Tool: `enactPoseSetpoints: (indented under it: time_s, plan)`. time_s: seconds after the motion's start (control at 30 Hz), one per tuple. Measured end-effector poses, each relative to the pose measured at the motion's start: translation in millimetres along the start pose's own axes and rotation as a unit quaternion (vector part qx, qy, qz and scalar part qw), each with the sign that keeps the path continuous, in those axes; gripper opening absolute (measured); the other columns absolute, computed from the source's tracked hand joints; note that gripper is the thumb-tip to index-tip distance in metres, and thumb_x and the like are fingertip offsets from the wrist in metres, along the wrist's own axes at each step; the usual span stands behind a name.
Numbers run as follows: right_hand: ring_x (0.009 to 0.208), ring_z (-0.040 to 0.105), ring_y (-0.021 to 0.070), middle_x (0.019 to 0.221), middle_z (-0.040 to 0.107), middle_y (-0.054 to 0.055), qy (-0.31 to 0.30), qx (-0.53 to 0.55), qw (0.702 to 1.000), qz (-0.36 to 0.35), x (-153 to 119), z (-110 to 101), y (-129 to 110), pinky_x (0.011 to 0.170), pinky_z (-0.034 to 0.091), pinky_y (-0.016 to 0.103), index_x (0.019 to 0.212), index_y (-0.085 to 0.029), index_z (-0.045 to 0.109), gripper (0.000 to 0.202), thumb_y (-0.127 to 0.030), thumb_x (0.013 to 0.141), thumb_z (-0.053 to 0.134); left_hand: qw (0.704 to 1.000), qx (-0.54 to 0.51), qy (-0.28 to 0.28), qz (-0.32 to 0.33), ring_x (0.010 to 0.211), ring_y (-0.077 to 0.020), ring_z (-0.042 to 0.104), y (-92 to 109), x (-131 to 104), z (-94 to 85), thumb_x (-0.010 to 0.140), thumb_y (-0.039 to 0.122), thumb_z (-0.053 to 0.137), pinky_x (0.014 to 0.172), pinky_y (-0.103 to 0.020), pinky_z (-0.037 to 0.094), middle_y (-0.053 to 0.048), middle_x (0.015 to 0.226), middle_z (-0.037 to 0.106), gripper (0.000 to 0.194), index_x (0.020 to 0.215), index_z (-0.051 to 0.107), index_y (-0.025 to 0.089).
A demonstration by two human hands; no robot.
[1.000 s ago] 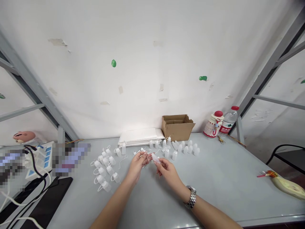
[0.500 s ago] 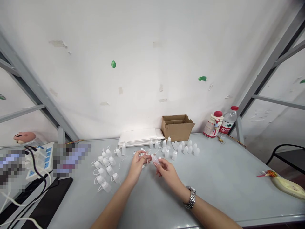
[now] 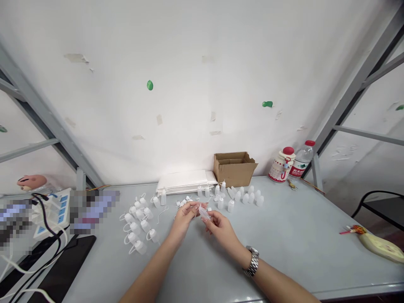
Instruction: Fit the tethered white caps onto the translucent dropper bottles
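Observation:
In front of me, my right hand is closed around a small translucent squeeze bottle, tilted with its neck toward the left. The fingers of my left hand are pinched at that neck, on a small white cap piece that they mostly hide. Behind the left hand lie loose small white caps. Several capped bottles with looped straps stand to the left. Uncapped bottles are grouped to the right, with more bottles just beyond my hands.
A cardboard box and a stack of white envelopes are against the wall. At the back right are a decorated flask and a water bottle. A power strip with cables and a black flat object occupy the left side.
My left fingers have moved right and closed in at the bottle's neck, where a gap was before. My right hand keeps its hold on the bottle.

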State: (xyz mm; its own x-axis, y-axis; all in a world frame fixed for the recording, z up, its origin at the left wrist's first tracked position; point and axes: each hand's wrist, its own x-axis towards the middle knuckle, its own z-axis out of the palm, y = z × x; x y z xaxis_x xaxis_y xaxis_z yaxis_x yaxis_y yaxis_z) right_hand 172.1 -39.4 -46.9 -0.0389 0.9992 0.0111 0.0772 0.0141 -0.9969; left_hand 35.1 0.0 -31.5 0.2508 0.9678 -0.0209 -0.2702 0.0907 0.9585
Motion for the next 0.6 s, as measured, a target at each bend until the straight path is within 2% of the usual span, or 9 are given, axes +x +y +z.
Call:
enactPoseSetpoints:
  time_s: [0.2,0.43,0.6]
  plan:
    - [0.051,0.049,0.0129,0.053,0.053,-0.005,-0.009,0.004,1.000,-0.011,-1.6,1.4,-0.7,0.053,0.040,0.025,0.090,-0.016,0.058,0.033,-0.046,0.076,0.057,0.997,-0.069,-0.028,-0.033,0.100,-0.0249,0.061,-3.3,0.0,-1.0,0.071,0.040,0.065,0.093,-0.037,0.039,-0.011,0.100,0.070,0.028,0.084,0.067,0.016]
    - [0.054,0.052,0.0139,0.056,0.055,-0.004,0.002,-0.033,0.999,-0.034,-5.4,1.1,-4.9,0.056,0.040,0.025,0.089,-0.018,0.058,0.032,-0.048,0.079,0.055,0.992,-0.088,-0.070,-0.059,0.106,-0.0257,0.057,-3.3,-2.6,-0.2,0.071,0.030,0.066,0.093,-0.035,0.037,-0.013,0.107,0.067,0.024,0.090,0.068,0.015]
    - [0.056,0.052,0.0143,0.057,0.054,-0.004,0.019,-0.062,0.996,-0.056,-5.9,1.0,-5.2,0.056,0.040,0.025,0.089,-0.018,0.059,0.028,-0.044,0.080,0.054,0.978,-0.149,-0.102,-0.101,0.117,-0.0250,0.049,-0.7,-5.8,1.2,0.074,0.022,0.056,0.096,-0.034,0.035,-0.009,0.118,0.062,0.027,0.098,0.067,0.016]
